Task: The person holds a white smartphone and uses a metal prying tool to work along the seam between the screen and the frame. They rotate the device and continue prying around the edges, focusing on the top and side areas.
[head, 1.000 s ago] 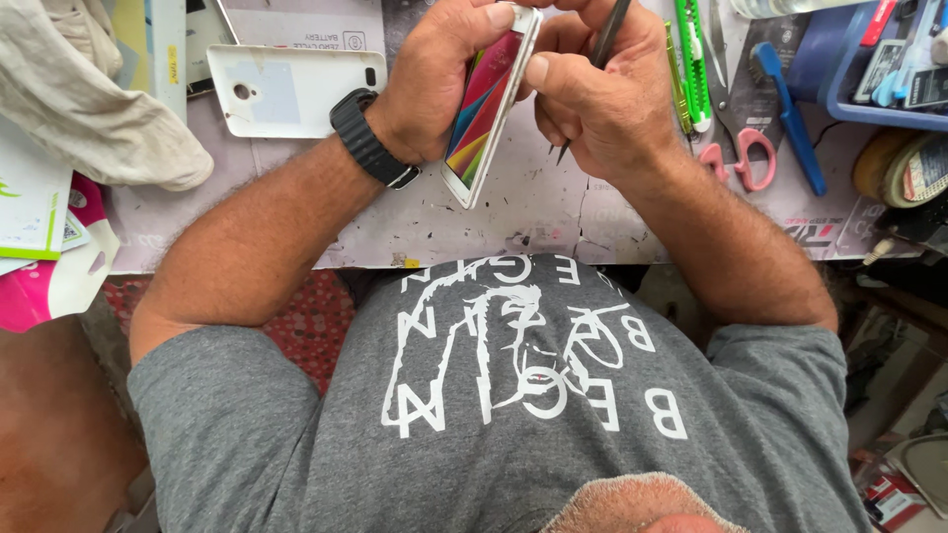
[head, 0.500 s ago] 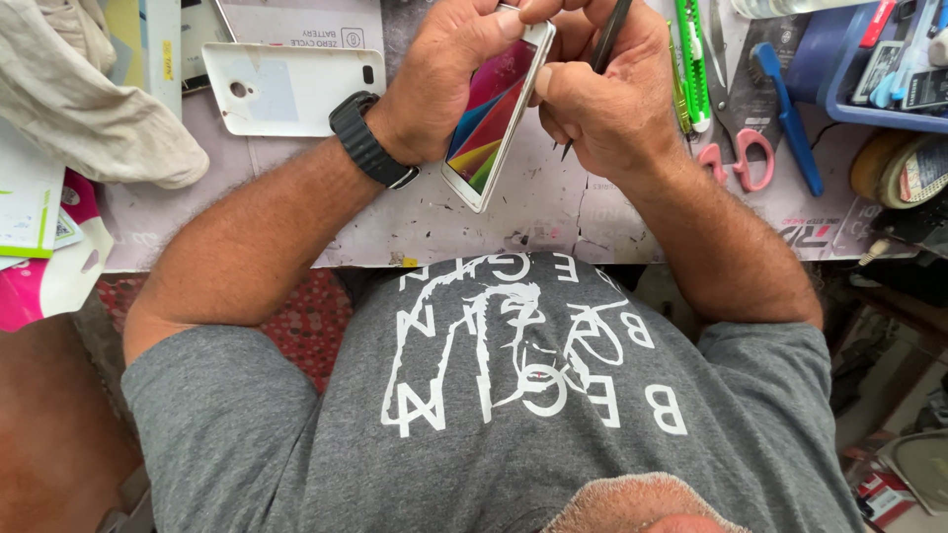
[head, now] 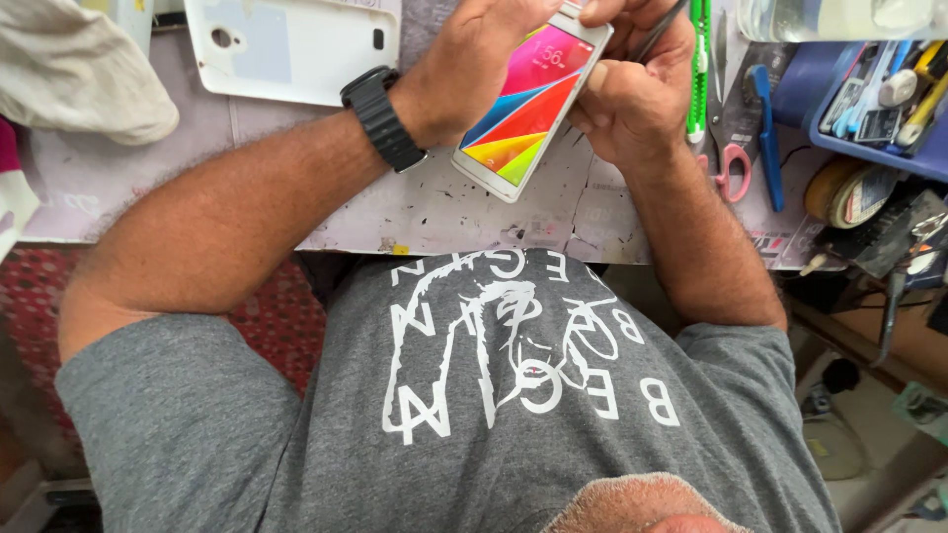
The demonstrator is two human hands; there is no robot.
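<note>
Head view, only view recorded. The left hand [head: 474, 69] gripped a white smartphone [head: 528, 104] along its left edge, fingers wrapped over the upper part; the phone was tilted, its lower end over the worn, scratched worktop [head: 444, 212], and its screen was lit with bands of pink, red, orange, yellow and blue. A black wristwatch [head: 383, 118] sat on the left wrist. The right hand [head: 632, 94] pressed against the phone's right edge, fingers curled closed around a thin dark tool [head: 660, 30]; the tool's tip was hidden behind the fingers, so contact with the phone could not be told. A white phone back cover [head: 296, 49] lay flat on the worktop above the left forearm, apart from the phone. A beige cloth [head: 79, 84] lay at the far left. Just right of the right hand lay a green-handled tool [head: 700, 69], pink-handled scissors [head: 733, 148] and a blue-handled tool [head: 762, 128]. Further right stood a blue tray [head: 839, 148] holding small tools, with a roll of tape [head: 849, 192] beside it. The person's grey printed T-shirt [head: 474, 395] filled the lower frame.
</note>
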